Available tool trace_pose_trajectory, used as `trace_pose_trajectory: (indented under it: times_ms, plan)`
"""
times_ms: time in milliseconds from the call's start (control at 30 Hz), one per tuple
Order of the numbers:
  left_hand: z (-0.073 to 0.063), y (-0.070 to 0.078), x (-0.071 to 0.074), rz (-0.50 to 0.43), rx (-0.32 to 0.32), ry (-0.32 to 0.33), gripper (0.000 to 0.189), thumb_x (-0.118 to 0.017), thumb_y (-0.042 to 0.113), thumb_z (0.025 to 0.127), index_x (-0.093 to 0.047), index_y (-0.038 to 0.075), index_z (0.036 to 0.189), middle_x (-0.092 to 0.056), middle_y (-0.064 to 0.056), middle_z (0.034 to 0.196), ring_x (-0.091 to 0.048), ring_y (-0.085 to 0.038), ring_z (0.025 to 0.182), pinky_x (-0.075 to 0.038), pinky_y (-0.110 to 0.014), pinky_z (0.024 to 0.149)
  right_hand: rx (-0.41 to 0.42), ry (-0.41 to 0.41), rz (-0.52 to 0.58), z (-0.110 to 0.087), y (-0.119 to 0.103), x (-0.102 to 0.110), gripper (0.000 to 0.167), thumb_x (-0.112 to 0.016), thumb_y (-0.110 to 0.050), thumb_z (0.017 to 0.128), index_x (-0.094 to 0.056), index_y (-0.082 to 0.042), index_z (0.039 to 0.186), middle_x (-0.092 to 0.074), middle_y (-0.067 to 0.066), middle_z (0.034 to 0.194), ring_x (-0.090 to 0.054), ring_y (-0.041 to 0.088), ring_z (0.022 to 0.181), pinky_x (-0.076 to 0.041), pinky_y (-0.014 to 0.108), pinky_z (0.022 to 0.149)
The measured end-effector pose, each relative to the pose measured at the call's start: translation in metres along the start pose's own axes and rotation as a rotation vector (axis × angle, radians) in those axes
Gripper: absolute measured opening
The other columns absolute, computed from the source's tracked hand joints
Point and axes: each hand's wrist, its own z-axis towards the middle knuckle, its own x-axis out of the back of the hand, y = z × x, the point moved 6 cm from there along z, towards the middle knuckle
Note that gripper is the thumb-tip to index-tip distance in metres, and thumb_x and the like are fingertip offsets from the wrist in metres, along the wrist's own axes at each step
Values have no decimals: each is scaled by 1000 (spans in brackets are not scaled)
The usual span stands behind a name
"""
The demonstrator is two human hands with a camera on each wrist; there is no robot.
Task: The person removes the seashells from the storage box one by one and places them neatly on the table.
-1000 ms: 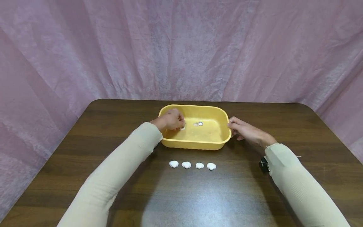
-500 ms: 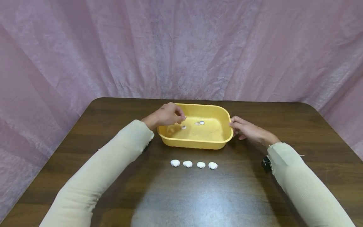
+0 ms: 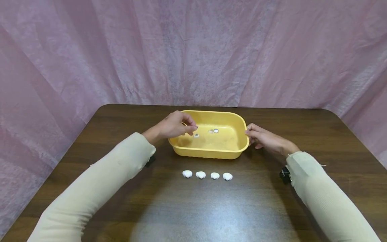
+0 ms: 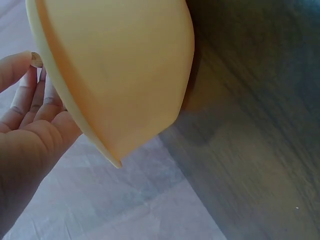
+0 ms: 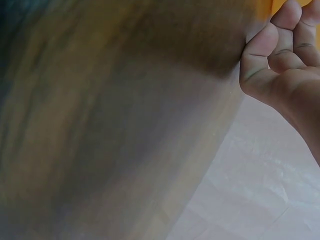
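My left hand (image 3: 173, 125) is over the left side of a yellow plastic tub (image 3: 208, 154), with thumb and forefinger pinching a small brownish shell (image 4: 36, 60). In the left wrist view, the tub's outer wall (image 4: 125, 75) covers part of the fingers. Inside the tub lie a small shell (image 3: 196, 135) near the left and two more close together, a pale shell (image 3: 210, 131) and a whiter shell (image 3: 216, 130). At the tub's right end, my right hand (image 3: 266, 138) grips the rim between thumb and fingers.
On the brown wooden table (image 3: 121, 188), several white ribbed shells (image 3: 201, 174) form a row in front of the tub. A pink curtain (image 3: 193, 53) hangs behind the table's far edge.
From deep inside the tub, my left hand has lifted and drawn back left with the pinched shell, uncovering a shell on the floor. My right hand keeps its grip on the rim.
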Motion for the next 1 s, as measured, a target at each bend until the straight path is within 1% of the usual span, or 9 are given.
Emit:
trace_pose_trajectory:
  times_ms: [133,233,367,433,500,700,800,867,1000]
  plan:
    - [-6,0,-1,-21,-22,14,10,-67,15,97,-70,5,99,-73,-6,91,-71,-23,90,-51,-27,70,-4,-8,9,-1,1,0,20,-41,-24,106,-40,-5,113,-54,1,88,-55,16,88,-36,40,80]
    - [-10,0,-1,-37,-32,20,12,-68,14,97,-70,3,99,-73,-10,95,-71,-22,89,-50,-25,68,2,-11,11,-2,0,0,21,-41,-24,106,-39,-5,115,-54,2,88,-55,15,88,-35,39,78]
    - [-16,-2,0,-52,-43,20,14,-68,14,97,-70,1,100,-72,-15,101,-71,-23,90,-48,-24,66,10,-7,19,-4,-1,1,26,-40,-23,106,-33,-3,120,-51,2,88,-53,16,87,-36,38,77]
    - [-19,-3,1,-52,-51,23,13,-67,14,97,-70,2,100,-72,-15,102,-71,-24,90,-49,-24,67,11,-8,24,-5,0,1,30,-41,-22,105,-29,-2,124,-49,3,89,-52,17,87,-36,37,76]
    - [-21,-3,2,-56,-59,25,14,-67,14,97,-70,0,100,-72,-16,104,-70,-25,91,-51,-25,68,9,-13,29,-5,0,1,35,-42,-22,104,-25,-2,128,-48,4,90,-51,18,89,-36,38,77]
    - [-25,-4,4,-79,-68,27,15,-68,14,97,-71,0,101,-71,-17,105,-71,-22,89,-55,-32,75,10,-30,38,-5,2,2,50,-46,-23,102,-16,-4,137,-50,6,95,-51,19,93,-38,38,80]
    - [-28,-4,5,-108,-65,25,15,-67,13,97,-71,0,102,-70,-13,105,-71,-20,90,-57,-38,78,9,-31,42,-5,3,4,52,-46,-23,102,-14,-4,139,-53,8,99,-52,18,96,-39,38,81]
    - [-31,-4,6,-131,-70,21,16,-67,13,97,-70,-1,104,-70,-14,105,-71,-20,90,-58,-40,79,8,-33,41,-5,3,4,53,-46,-24,103,-13,-5,140,-55,8,102,-53,18,98,-39,38,82]
    - [-37,-5,7,-162,-84,7,19,-66,11,97,-70,-4,107,-71,-18,103,-70,-20,88,-58,-40,77,9,-45,42,-6,2,5,54,-45,-25,104,-12,-5,142,-55,10,106,-52,19,102,-39,39,83]
